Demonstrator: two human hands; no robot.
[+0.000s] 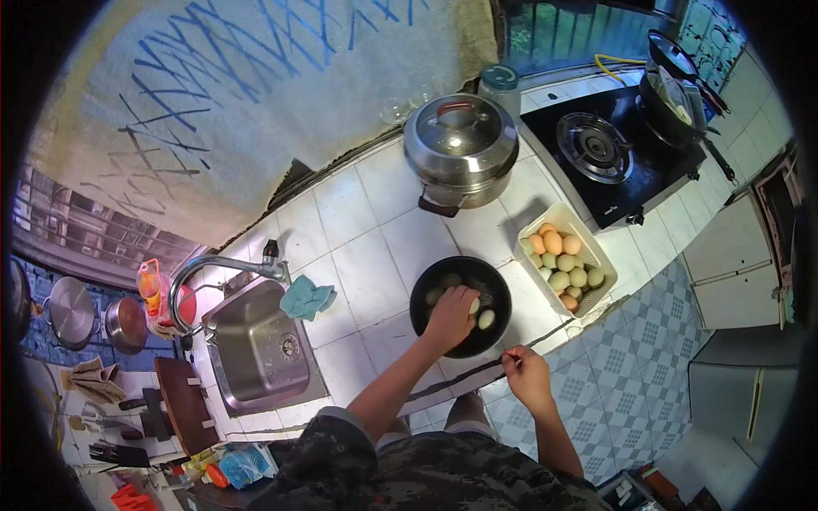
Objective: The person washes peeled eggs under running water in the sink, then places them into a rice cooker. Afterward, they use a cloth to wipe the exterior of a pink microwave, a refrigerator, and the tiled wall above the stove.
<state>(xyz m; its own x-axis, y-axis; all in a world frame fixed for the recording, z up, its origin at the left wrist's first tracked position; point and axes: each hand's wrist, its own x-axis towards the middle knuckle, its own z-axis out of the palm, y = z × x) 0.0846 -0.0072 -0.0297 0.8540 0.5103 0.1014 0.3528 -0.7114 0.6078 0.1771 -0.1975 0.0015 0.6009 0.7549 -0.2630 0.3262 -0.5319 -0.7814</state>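
Observation:
My left hand (452, 319) reaches down into a round black pan (505, 290) on the tiled counter. Its fingers are closed around a pale egg (474, 305). Beside it a second pale egg (486, 319) rests in the pan, and dimmer eggs (450, 280) lie toward the far side, seemingly under water. Over the counter's front edge, my right hand (528, 375) is held with its fingers curled together, and nothing shows in it. To the right of the pan stands a cream plastic basket (597, 255) of brown and greenish eggs (566, 262).
Behind the pan sits a lidded steel pot (461, 153). A gas stove (613, 153) carrying a wok (671, 108) is at the back right. On the left are a steel sink (262, 345), its curved faucet (211, 260) and a teal cloth (308, 297).

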